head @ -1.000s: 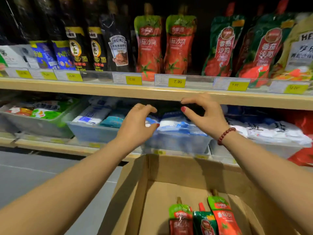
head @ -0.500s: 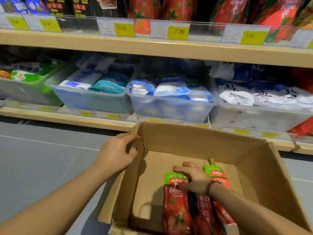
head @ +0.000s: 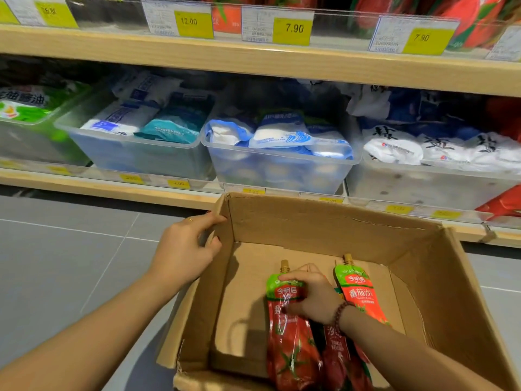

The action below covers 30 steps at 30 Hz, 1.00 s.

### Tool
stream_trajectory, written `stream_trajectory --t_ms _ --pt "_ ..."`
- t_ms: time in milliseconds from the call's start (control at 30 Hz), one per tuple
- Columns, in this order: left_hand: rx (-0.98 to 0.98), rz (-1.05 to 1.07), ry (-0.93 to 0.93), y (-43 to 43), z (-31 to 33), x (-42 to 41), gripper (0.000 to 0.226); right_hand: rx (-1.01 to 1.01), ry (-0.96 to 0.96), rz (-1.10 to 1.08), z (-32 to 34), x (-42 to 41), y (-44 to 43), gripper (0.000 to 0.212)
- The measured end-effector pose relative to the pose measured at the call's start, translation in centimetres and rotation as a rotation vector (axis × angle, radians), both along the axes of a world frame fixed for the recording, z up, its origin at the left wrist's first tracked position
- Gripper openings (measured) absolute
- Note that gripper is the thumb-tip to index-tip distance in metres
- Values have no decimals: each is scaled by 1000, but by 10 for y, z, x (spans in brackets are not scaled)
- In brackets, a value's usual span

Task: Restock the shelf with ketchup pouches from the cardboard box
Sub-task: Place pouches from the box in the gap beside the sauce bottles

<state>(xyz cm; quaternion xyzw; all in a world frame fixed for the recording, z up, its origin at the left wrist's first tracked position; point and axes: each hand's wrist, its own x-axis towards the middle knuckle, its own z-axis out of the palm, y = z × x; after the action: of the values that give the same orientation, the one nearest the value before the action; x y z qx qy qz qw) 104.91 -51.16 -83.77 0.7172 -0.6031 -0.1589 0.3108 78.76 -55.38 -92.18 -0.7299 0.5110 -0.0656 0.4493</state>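
An open cardboard box [head: 324,221] stands on the floor below the shelves. Three ketchup pouches lie inside it, red with green tops and gold caps. My right hand [head: 313,296] is closed around the upper part of the left ketchup pouch [head: 290,342]. A second pouch [head: 359,294] lies to the right, and a darker one [head: 335,351] sits between them, partly under my wrist. My left hand [head: 183,249] grips the box's left wall at its far corner. The upper shelf [head: 253,62] carries ketchup pouches [head: 473,21] behind yellow price tags.
The lower shelf holds clear plastic bins [head: 282,167] filled with white and blue bags, close behind the box. A red packet [head: 504,203] lies at the far right. Grey tiled floor [head: 70,263] stretches to the left of the box.
Both hands came down from the shelf edge. My left hand took the box's left wall and my right hand reached into the box and closed on the left pouch. The view tilted down.
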Motion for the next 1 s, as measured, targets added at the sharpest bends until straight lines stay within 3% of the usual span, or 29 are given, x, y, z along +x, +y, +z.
stream_trajectory --t_ms 267,500,767,1000 --pt "-4 -27 -72 0 0 2 37 288 -207 -82 22 1 -4 44" --pt "-46 -117 -289 -1 16 2 51 88 -471 -120 81 10 -23 28" --pt "-19 -504 -56 -23 82 -14 78 -253 -709 -120 212 31 -77 30" --pt "-210 -464 193 -52 116 -39 88 -295 -880 -97 289 58 -103 28"
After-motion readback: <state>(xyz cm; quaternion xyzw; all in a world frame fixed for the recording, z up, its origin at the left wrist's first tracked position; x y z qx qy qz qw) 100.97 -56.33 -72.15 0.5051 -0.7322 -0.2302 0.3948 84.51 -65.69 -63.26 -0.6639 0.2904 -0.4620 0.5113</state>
